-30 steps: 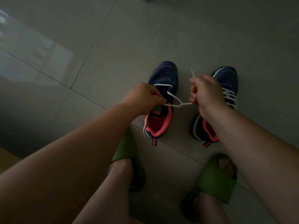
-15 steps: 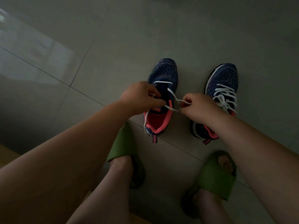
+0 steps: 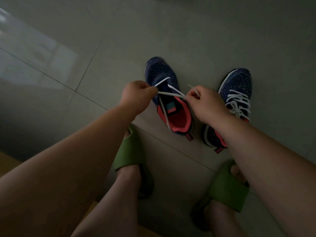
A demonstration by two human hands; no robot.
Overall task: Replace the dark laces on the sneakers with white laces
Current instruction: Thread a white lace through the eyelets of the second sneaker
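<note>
Both bare forearms reach forward and down, converging ahead of the knees. The left hand (image 3: pixel 136 95) is curled into a loose fist, knuckles up, its fingers (image 3: pixel 150 89) pinched closed on the white lace (image 3: pixel 171 94). The right hand (image 3: pixel 206 104) faces it, back of the hand up, its fingers (image 3: pixel 191 96) pinching the same lace near its free end. The two hands are near but apart.

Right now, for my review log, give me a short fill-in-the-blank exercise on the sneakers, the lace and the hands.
1. The right sneaker is already fully laced in ____.
2. The left hand and the right hand each pinch the white lace over the ____ sneaker.
3. The person's feet wear ____ slides.

Missing words: white; left; green
</note>
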